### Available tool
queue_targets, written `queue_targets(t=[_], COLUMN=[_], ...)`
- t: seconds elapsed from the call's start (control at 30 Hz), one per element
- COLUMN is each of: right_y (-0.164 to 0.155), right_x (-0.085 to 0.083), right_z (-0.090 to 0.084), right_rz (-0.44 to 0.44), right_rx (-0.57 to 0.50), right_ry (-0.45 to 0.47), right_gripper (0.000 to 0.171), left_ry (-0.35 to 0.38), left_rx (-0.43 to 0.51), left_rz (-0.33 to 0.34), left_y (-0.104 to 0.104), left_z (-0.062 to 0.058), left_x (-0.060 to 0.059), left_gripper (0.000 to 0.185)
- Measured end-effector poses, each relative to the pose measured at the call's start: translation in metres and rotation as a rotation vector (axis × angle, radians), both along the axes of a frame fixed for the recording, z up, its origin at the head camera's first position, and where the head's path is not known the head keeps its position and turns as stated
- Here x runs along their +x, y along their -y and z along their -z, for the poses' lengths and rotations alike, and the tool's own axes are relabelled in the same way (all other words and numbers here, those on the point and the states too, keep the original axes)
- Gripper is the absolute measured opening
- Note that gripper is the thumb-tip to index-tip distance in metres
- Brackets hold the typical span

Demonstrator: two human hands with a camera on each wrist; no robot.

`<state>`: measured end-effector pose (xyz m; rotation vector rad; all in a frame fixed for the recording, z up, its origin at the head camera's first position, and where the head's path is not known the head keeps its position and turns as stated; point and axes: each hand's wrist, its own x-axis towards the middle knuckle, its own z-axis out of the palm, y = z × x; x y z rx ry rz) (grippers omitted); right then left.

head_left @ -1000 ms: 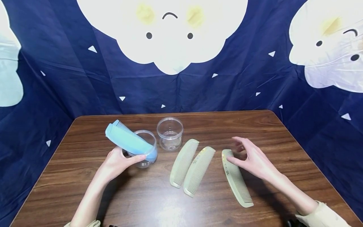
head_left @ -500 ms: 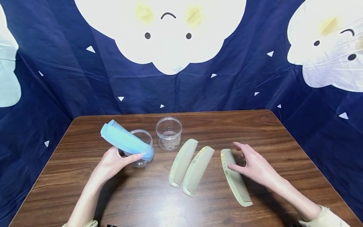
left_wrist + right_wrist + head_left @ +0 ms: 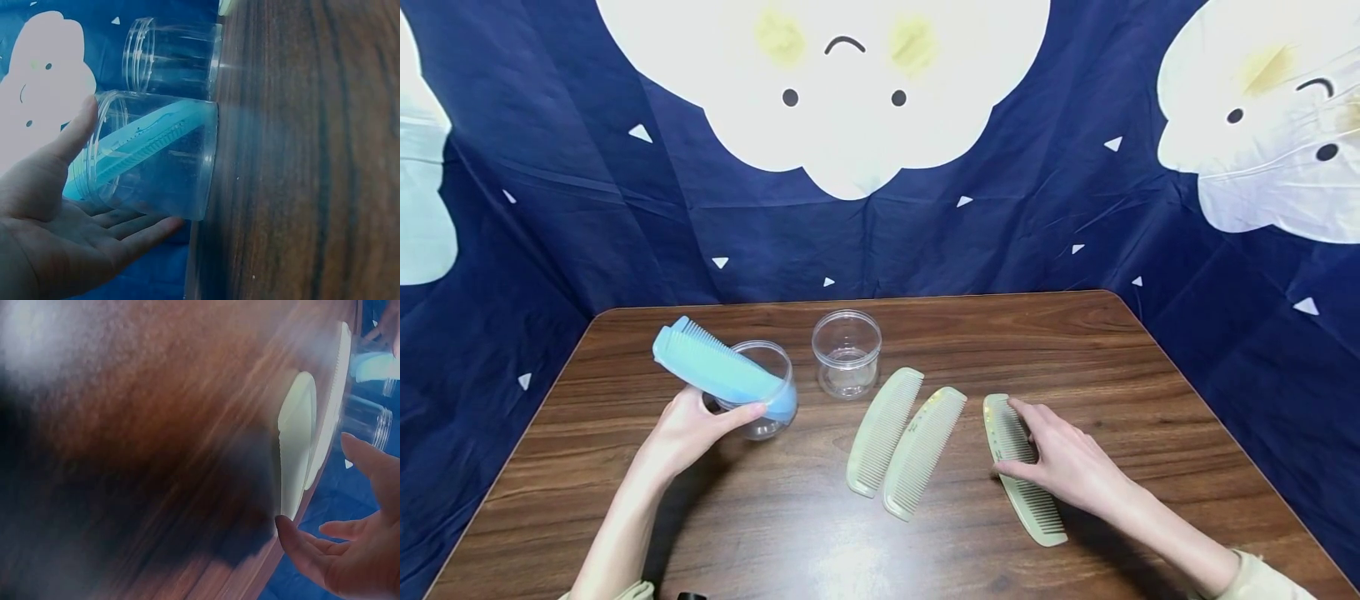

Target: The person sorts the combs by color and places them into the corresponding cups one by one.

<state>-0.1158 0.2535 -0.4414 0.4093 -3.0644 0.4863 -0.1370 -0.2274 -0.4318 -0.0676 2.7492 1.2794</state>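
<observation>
My left hand holds a clear plastic jar from its left side, the thumb at the rim and the fingers along the wall. Blue combs lean out of that jar toward the left, overlapping each other. On the right, my right hand hovers low over a pale green comb lying flat. Its thumb is by the comb's left edge and its fingers by the toothed side; in the right wrist view one fingertip meets or nearly meets the comb, while the thumb stands apart. Part of this comb is hidden under the hand.
A second clear jar stands behind and right of the held one. Two more pale green combs, a left one and a right one, lie side by side mid-table. Dark blue cloth hangs behind the wooden table.
My left hand has shifted slightly left with the jar and blue combs. The right hand has lowered over the pale green comb, its fingers drawing nearer to it.
</observation>
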Motion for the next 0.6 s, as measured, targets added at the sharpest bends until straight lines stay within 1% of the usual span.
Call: queue_targets(t=[0.1,0.23,0.43,0.53,0.6], right_y=[0.002,0.005,0.010,0.011,0.012], right_x=[0.002,0.003,0.004,0.005,0.005], right_z=[0.001,0.003,0.004,0.004,0.005], right_rz=[0.008,0.016,0.015,0.009,0.005], right_rx=[0.018,0.043,0.076,0.096,0.113], right_ry=[0.016,0.040,0.050,0.058,0.063], right_gripper=[0.100,0.102,0.105,0.106,0.104], left_ry=[-0.009,-0.025,-0.086,-0.112,-0.132], left_rx=[0.011,0.030,0.085,0.104,0.129], left_rz=[-0.002,0.008,0.031,0.012,-0.016], left_y=[0.000,0.001,0.009,0.014,0.015], left_z=[0.000,0.000,-0.002,-0.006,-0.009], left_x=[0.000,0.001,0.000,0.000,0.001], left_gripper=[0.083,0.079,0.075,0.079,0.084])
